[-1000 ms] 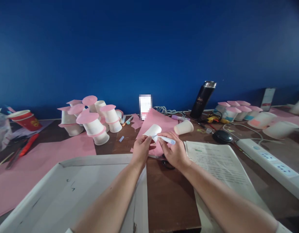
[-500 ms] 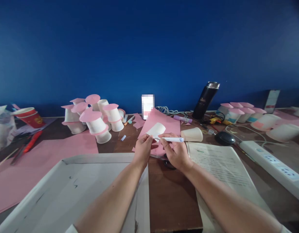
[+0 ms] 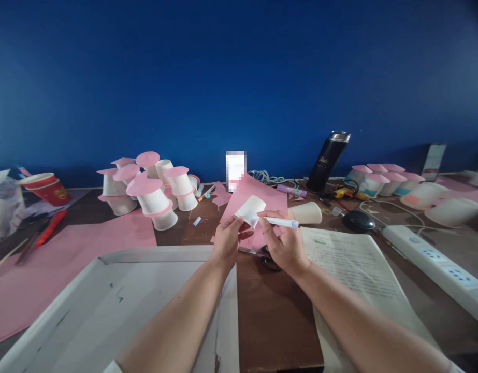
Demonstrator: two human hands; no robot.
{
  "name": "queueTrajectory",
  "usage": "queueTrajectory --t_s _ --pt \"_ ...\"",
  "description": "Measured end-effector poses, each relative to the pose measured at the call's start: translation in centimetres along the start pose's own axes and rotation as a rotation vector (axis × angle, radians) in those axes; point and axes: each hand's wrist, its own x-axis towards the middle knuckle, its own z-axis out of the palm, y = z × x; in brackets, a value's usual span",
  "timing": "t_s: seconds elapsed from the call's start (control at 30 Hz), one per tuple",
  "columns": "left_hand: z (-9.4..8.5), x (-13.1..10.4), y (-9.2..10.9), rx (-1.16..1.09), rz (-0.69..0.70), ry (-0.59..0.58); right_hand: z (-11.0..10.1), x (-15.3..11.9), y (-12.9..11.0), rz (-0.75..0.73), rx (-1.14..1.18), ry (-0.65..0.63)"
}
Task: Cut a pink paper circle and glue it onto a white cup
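Note:
A small curved white paper piece (image 3: 250,205) is pinched in my left hand (image 3: 228,235) at its lower edge; I cannot tell whether it is a whole cup or a cut piece. My right hand (image 3: 283,243) closes on a white marker pen (image 3: 281,221), its writing end pointing left at the white paper. Under both hands lies a sheet of pink paper (image 3: 252,187). Black-handled scissors (image 3: 270,263) show partly beneath my right hand. A plain paper cup (image 3: 308,213) lies on its side just beyond that hand.
Stacked paper cups with pink discs (image 3: 145,194) stand at the left. A white tray (image 3: 138,254) fills the near left. On the right are a printed sheet (image 3: 351,264), a power strip (image 3: 436,259), a mouse (image 3: 359,221), a black flask (image 3: 328,163) and more cups (image 3: 374,181).
The pen has shifted slightly right with my right hand, and its writing end has drawn a little away from my left fingers. The white paper has turned slightly, showing more of its surface.

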Motion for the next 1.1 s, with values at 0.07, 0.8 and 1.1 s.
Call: queueTrajectory --t_s 0.07,0.8,1.1 --pt "-0.07 0.06 -0.04 -0.003 -0.001 0.005 0.13 0.04 0.21 -0.007 -0.028 -0.022" --pt "-0.2 0.3 0.56 -0.237 -0.164 0.075 -0.12 0.27 0.77 -0.007 -0.051 0.039" --pt "-0.26 0.41 0.46 -0.236 -0.163 0.052 0.22 0.04 0.38 -0.002 -0.058 0.0"
